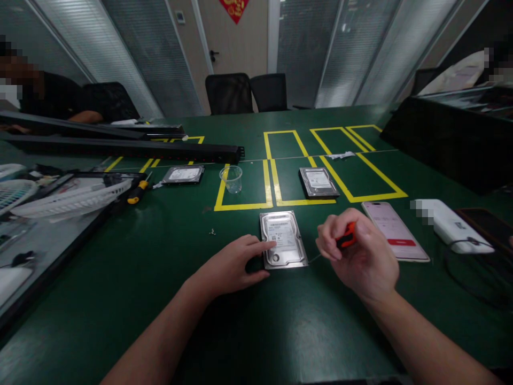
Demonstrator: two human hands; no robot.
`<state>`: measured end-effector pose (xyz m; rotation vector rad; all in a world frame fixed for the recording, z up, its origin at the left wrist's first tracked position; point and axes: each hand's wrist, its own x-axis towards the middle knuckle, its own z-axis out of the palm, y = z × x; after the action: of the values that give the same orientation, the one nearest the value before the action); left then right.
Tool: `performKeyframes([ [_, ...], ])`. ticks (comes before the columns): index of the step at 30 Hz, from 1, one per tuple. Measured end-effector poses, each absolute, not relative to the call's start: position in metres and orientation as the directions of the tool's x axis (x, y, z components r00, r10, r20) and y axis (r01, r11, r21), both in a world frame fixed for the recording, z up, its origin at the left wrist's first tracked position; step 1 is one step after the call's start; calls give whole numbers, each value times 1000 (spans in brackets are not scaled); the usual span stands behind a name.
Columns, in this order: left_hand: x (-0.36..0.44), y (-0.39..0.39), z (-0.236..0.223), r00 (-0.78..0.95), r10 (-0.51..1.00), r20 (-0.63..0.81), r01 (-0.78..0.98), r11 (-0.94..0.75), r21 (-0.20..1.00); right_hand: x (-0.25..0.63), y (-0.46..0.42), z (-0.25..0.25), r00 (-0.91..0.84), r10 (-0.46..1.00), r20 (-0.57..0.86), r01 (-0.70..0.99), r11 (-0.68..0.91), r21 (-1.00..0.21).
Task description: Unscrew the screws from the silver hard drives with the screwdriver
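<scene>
A silver hard drive (285,235) with a white label lies label up on the green table in front of me. My left hand (240,263) holds it at its left side, index fingertip on the label and thumb by the front left corner. My right hand (358,251), closed, grips a screwdriver by its red-orange and black handle (347,235). The thin shaft points left toward the drive's front right corner; whether its tip touches the drive I cannot tell. Several tiny screws (212,232) lie on the table left of the drive.
Beyond are a clear plastic cup (231,179) and two more hard drives, one right (318,182), one left (183,174). A yellow-black screwdriver (138,192) lies left. At right are a phone (395,231) and a white device (452,224). A person (60,101) sits far left.
</scene>
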<state>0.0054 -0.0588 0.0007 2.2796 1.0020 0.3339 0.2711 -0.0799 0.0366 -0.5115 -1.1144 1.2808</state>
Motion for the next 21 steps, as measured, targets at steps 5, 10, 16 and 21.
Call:
performKeyframes([
  [5,6,-59,-1,686,728,4,564,-535,629,270,-81,38,-113,926,360,-465,271,-843],
  [10,6,-58,-2,689,724,15,550,-536,640,272,-82,40,-160,912,378,-411,287,-866],
  [16,6,-58,-6,691,722,33,539,-545,642,272,-82,42,-212,903,375,-415,264,-870],
  [21,6,-58,-5,690,723,19,548,-539,640,274,-83,41,-216,902,375,-375,278,-885],
])
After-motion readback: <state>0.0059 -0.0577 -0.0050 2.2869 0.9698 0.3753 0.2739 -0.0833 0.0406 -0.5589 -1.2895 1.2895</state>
